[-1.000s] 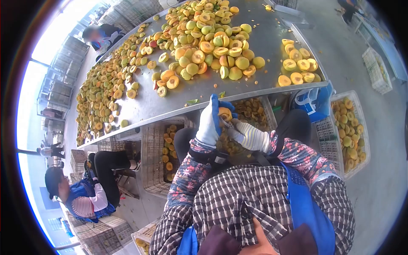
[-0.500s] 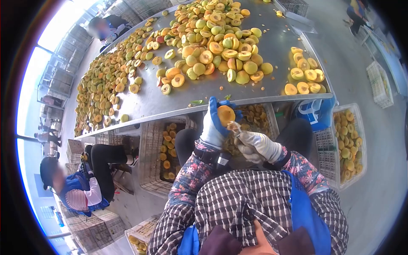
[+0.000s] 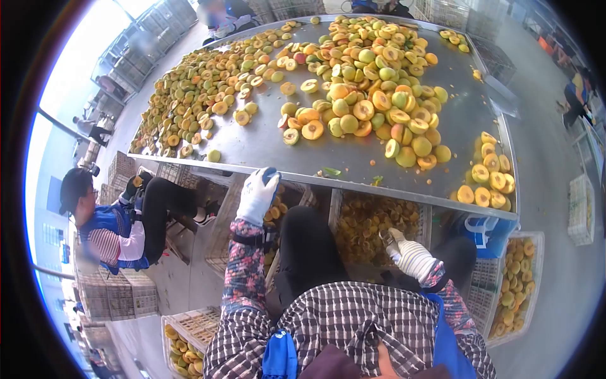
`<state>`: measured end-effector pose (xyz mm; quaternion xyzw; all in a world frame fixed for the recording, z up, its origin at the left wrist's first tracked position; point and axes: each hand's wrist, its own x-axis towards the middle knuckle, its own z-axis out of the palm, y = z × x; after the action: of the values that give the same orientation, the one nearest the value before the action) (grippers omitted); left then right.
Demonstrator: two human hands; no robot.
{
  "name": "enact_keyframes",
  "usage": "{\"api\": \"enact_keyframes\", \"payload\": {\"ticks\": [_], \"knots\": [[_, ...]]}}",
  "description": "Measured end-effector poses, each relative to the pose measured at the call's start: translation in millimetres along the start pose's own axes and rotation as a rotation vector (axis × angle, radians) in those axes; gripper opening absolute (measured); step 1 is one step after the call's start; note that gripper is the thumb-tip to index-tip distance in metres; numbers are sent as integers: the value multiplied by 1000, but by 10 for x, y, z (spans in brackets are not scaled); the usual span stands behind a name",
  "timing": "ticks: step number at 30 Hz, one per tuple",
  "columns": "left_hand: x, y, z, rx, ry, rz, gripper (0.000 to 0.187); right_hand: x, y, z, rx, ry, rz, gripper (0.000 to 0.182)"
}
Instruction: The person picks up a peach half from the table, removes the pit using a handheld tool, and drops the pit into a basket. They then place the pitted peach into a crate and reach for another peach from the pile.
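Observation:
My left hand (image 3: 257, 194), in a white glove with blue fingertips, is by the table's front edge, above the crate (image 3: 221, 243) of fruit halves at left. Its fingers are bent and a little apart, with no fruit showing in them. Lower right, my right hand (image 3: 413, 258) wears a white glove and is closed on a small metal pitting tool (image 3: 387, 239). That tool overlaps the crate (image 3: 427, 218) between my knees, which holds dark yellow-brown pieces. Peach halves (image 3: 363, 110) lie heaped on the metal table (image 3: 265, 142).
More halves (image 3: 483, 179) sit at the table's right corner. A blue bucket (image 3: 489, 243) and a crate of halves (image 3: 536, 278) stand at right; another crate (image 3: 189, 325) is lower left. A seated co-worker (image 3: 117, 218) is at left, with stacked crates behind.
My left hand has moved left and no longer shows the peach half. My right hand has moved right and down, away from it, with the pitting tool. The view has shifted.

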<state>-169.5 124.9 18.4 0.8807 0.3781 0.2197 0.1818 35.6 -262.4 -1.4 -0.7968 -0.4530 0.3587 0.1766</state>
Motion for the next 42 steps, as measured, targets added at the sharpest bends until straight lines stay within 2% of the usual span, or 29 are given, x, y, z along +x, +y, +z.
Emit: {"api": "enact_keyframes", "payload": {"ticks": [3, 5, 6, 7, 9, 11, 14, 16, 17, 19, 20, 22, 23, 26, 27, 29, 30, 32, 33, 35, 36, 38, 41, 42], "knots": [[499, 129, 236, -162, 38, -38, 33, 42, -56, -25, -2, 34, -39, 59], [860, 661, 129, -238, -297, -262, 32, 79, -71, -26, 29, 33, -21, 55], [1072, 564, 375, -103, -207, -121, 33, 90, -69, -21, 58, 24, -17, 56], [1262, 402, 682, 33, -115, 18, 35, 119, -42, 5, -39, -16, 17, 59], [1488, 441, 970, 84, -167, -76, 41, 153, -12, 52, -69, -38, 47, 61], [1634, 521, 1178, 281, -305, -206, 60, 133, -51, 35, -43, -34, 29, 61], [1584, 553, 1290, 157, -305, -204, 67, 126, -36, 80, -46, -20, 28, 61], [1537, 553, 1190, 47, -458, -241, 76, 133, -1, 115, -30, 17, -4, 59], [1560, 380, 1279, -198, -542, -192, 71, 124, 13, 113, -32, 22, 1, 59], [1306, 697, 963, -784, -556, -327, 50, 119, 23, 87, 87, 135, -120, 54], [1168, 809, 859, -781, -566, -321, 50, 111, -34, 27, 219, 160, -164, 48], [833, 975, 709, -1487, -625, -311, 43, 84, -243, -121, 343, 305, -341, 40], [653, 1102, 649, -1706, -661, -309, 45, 99, -361, -198, 395, 382, -429, 39], [74, 1622, 356, -1913, -613, -315, 48, 65, -720, -423, 494, 407, -360, 39], [-63, 1771, 238, -1925, -621, -408, 44, 21, -883, -512, 439, 486, -411, 38], [-250, 1618, 660, -1376, -350, 231, 39, 51, -1018, -557, 283, 626, -498, 34], [-336, 1755, 523, -1383, -371, 229, 39, 73, -1019, -547, 284, 634, -478, 34], [-462, 1977, 251, -1231, -420, 195, 42, 132, -980, -489, 22, 698, -521, 33], [-472, 1946, 337, -1234, -430, 198, 42, 117, -979, -458, 22, 703, -511, 33], [-467, 1892, 507, -1055, -339, 242, 54, 86, -979, -409, -102, 687, -410, 35], [-486, 1911, 515, -1057, -344, 246, 54, 77, -974, -389, -108, 668, -375, 37], [-546, 1975, 508, -1247, -359, 33, 59, 65, -957, -340, -94, 684, -385, 36], [-520, 1945, 475, -1231, -437, 11, 58, 1, -936, -337, -55, 686, -417, 33], [-538, 1952, 427, -1230, -442, 9, 58, -16, -918, -350, -101, 625, -389, 34]]}}
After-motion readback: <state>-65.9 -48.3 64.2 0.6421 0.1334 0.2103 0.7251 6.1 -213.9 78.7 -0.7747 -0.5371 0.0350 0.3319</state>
